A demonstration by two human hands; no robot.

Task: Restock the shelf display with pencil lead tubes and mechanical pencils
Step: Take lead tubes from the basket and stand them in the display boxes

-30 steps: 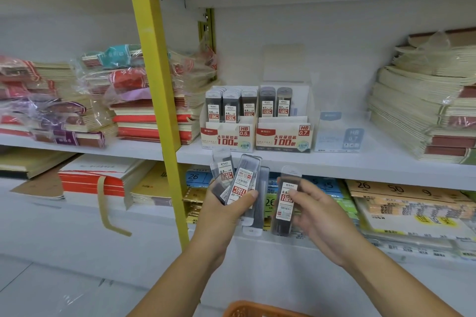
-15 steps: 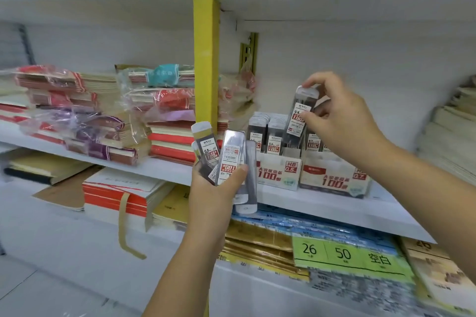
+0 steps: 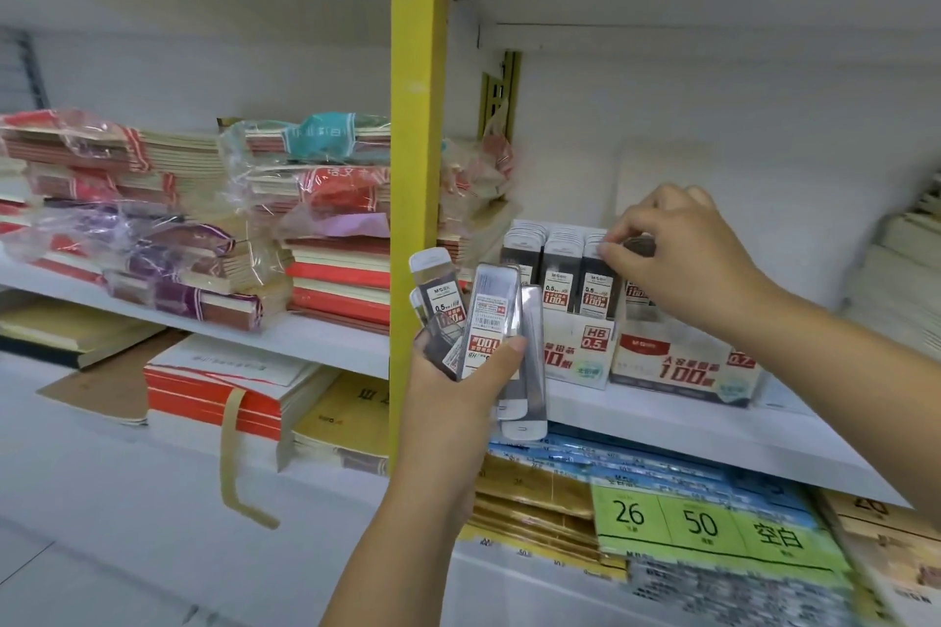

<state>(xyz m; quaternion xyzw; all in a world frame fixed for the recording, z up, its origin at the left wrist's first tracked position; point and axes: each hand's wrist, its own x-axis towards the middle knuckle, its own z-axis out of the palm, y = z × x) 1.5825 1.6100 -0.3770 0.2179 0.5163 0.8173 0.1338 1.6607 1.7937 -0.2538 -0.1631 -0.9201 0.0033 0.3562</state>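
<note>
At the cardboard box [image 3: 677, 369], right hand [image 3: 682, 265] pinching a dark tube [image 3: 640, 247]; left hand [image 3: 458, 402] round glossy tubes [image 3: 491, 316].

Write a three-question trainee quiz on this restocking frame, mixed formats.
1. True or false: the left hand is empty.
2. What do the right hand's fingers touch? A) a lead tube at the display boxes B) the wrapped notebook stacks C) the green price card
3. Fill in: the display box nearer the yellow post is marked HB ___.
Key: 1 false, it grips a fan of tubes. 2 A. 3 0.5.
</note>
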